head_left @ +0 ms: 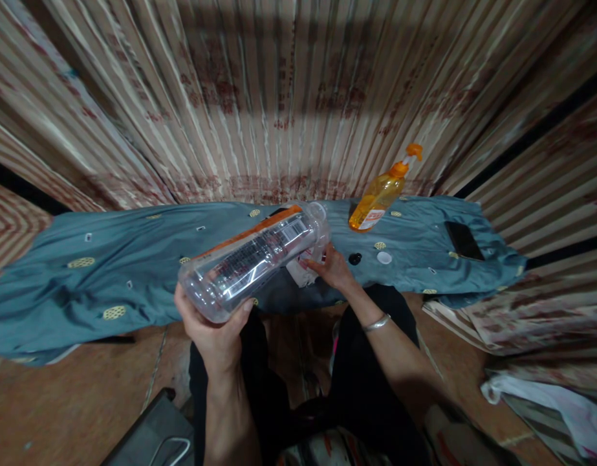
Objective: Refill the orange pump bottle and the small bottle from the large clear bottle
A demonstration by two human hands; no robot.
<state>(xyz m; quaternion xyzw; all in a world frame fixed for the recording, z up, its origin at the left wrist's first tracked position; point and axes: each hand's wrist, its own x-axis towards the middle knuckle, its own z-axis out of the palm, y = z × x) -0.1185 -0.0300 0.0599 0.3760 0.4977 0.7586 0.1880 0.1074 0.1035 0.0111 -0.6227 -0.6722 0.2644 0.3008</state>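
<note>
My left hand point(213, 330) is wrapped round the base of a large clear plastic bottle point(259, 259) with a printed label, a barcode and an orange strip. The bottle is tilted, its uncapped-looking neck pointing up and to the right, and it looks empty. Just below the neck, my right hand point(334, 266) pinches a crumpled white cloth or tissue point(302, 272) with pinkish marks; part of it is hidden behind the bottle. To the right stands an orange pump bottle point(377, 202) holding yellow-orange liquid. Near my right hand lie a small black cap point(355, 258) and a white round lid point(384, 258).
A blue-green patterned cloth point(147, 259) covers the long, narrow surface before me. A dark phone point(464, 240) lies toward its right end. Striped curtains point(288, 97) hang close behind. At lower left is a grey box-like object point(152, 430) on the tiled floor.
</note>
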